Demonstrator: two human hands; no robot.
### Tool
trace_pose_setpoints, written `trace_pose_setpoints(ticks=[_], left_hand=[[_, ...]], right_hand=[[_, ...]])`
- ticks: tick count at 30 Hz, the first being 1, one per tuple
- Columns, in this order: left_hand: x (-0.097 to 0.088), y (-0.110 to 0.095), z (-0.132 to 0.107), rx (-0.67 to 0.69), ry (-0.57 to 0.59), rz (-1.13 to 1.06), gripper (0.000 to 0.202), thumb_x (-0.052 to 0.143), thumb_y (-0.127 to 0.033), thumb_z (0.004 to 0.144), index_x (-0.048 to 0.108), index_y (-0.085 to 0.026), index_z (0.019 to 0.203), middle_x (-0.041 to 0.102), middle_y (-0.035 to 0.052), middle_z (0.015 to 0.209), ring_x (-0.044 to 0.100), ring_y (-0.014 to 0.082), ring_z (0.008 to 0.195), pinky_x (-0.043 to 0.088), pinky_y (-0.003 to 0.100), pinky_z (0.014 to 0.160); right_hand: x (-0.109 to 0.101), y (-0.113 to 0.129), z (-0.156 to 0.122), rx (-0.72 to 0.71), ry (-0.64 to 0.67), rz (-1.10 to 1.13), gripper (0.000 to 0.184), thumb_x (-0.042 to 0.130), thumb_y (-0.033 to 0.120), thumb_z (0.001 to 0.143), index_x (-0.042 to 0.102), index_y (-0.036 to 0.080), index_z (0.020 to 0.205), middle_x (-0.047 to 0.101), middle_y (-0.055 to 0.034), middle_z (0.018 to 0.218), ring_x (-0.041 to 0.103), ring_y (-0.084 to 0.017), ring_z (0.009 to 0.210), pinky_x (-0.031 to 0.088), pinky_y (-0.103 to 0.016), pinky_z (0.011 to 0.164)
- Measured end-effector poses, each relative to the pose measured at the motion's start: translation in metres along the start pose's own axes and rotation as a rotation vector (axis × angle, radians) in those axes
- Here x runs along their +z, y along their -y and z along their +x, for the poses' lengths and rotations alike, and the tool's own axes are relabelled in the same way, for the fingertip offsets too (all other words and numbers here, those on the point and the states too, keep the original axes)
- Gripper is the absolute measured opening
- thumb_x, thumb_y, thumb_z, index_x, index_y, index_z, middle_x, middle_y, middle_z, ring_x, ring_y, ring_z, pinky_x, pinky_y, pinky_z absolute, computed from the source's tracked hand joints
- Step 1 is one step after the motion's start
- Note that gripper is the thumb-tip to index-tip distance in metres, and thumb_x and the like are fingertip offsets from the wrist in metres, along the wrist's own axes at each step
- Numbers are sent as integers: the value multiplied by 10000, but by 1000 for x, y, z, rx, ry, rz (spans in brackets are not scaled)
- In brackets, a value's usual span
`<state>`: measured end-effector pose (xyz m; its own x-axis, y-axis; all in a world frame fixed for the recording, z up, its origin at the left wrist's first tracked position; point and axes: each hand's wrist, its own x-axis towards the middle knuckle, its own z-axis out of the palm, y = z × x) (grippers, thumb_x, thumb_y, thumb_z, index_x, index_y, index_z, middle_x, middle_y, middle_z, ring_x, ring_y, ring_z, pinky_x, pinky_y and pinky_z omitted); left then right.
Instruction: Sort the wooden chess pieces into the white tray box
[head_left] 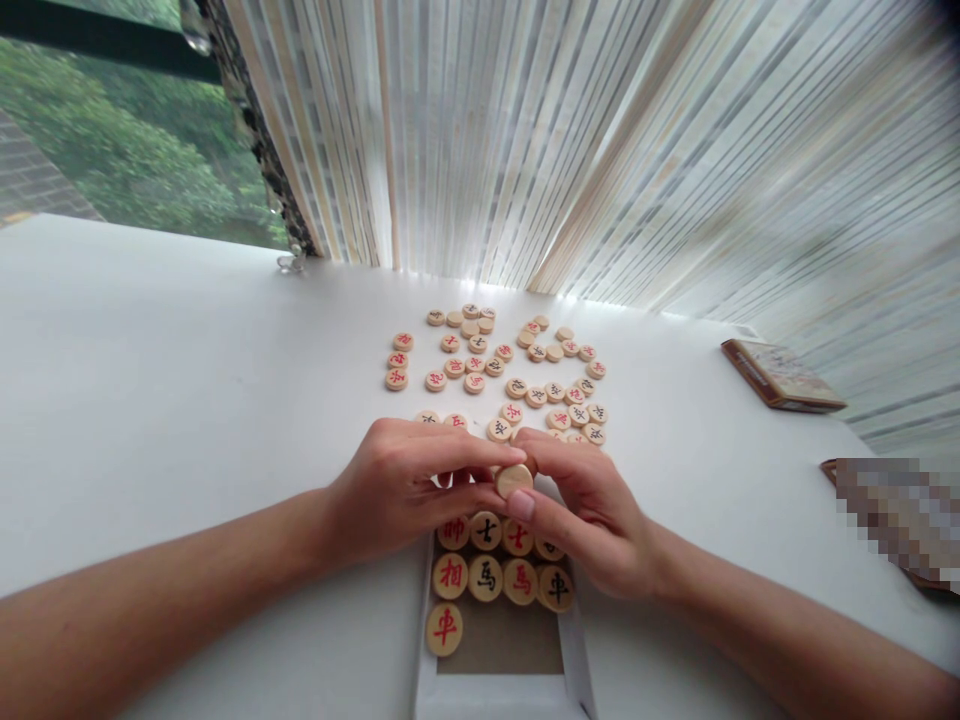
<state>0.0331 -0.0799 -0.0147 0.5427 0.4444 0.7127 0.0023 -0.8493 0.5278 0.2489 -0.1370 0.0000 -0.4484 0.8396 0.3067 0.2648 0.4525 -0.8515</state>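
Between the fingertips of both hands is a round wooden Chinese chess piece (514, 481), its visible face plain. My left hand (412, 480) pinches it from the left with index finger and thumb. My right hand (585, 500) closes on it from the right, thumb in front. Just below the hands lies an open white box (487, 697) with a brown bottom. Chess pieces with red and black characters stand in rows inside it, a red-marked piece (445, 629) alone in the nearest row. The hands hide the box's far part.
Many loose chess pieces (473, 382) lie spread over the white table (225, 400) beyond the hands, some face down. At the right are a flat printed box (784, 377) and a partly blurred brown item (885, 520). Striped string curtains (465, 130) hang behind, beside a window.
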Motion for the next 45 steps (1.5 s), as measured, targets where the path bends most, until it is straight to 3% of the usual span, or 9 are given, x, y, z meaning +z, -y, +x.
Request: trace_pose_setpoints(ticks=[6,13,21,25,30,36,45], left_hand=[[-2,-2,4,-46,34,-92,230,834,-206,912,807,-165,1136,835,48,870,756,118,702,592,185,708],[-3,-5,7,-74,57,-171,280,811,-142,906,803,-173,1184,759,55,870,685,132,703,584,220,627],[-1,-5,8,-154,33,-214,312,782,-63,886,796,-169,1179,772,60,910,688,117,675,588,220,608],[-1,-4,8,-149,13,-242,308,747,-35,906,802,-176,1174,793,68,968,719,131,759,606,225,654],[1,-1,6,-140,-26,-168,284,745,-25,913,795,-163,1155,794,55,958,728,125,796,601,209,684],[0,-3,4,-146,-56,-65,167,774,-53,911,760,-157,1040,809,28,911,721,99,716,592,184,662],[-3,-1,8,-26,-67,12,66,751,-118,951,775,-179,941,772,56,953,743,132,788,630,221,702]], right_hand=[[-2,1,-1,-33,6,-26,284,461,290,1081,533,200,822,609,-53,823,530,-194,759,409,-348,703],[-4,1,-1,-66,-31,-79,280,408,265,1095,523,216,845,596,-33,786,564,-197,765,442,-340,717],[-1,-1,1,-175,-144,-221,105,556,184,983,595,201,887,584,-6,752,543,-155,687,437,-290,636],[2,-3,3,-203,-215,-301,59,622,161,950,614,198,905,618,6,745,565,-134,665,463,-266,634],[0,-6,2,-180,-248,-326,22,653,211,958,649,211,936,668,0,757,610,-148,673,496,-284,644],[-2,-6,2,-89,-262,-287,82,662,276,1002,713,211,995,723,-14,805,632,-155,711,501,-296,671],[-2,-6,3,-129,-248,-233,110,728,259,957,713,211,1055,744,-30,868,634,-159,725,529,-304,675]])
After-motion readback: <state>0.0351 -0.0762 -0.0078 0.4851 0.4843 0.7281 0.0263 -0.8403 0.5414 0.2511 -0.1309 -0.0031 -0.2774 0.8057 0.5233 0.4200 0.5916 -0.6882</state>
